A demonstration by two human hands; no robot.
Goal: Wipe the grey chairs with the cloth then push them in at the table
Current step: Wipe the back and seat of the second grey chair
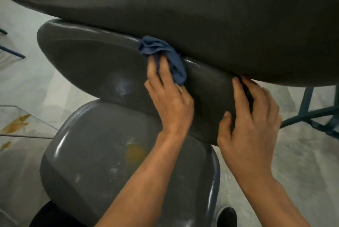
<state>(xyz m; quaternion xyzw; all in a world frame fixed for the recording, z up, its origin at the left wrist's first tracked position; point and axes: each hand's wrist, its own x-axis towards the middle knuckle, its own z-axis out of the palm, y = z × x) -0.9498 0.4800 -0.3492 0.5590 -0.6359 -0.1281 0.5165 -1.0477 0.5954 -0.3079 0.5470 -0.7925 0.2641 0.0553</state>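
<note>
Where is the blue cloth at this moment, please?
In the head view, the blue cloth sits centre frame, gripped by the left hand against the top edge of the grey chair backrest, just under the dark tabletop.

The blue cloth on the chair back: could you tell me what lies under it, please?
Under the blue cloth is the top edge of the grey chair back; the left hand presses it there. The covered strip's state cannot be seen.
</note>
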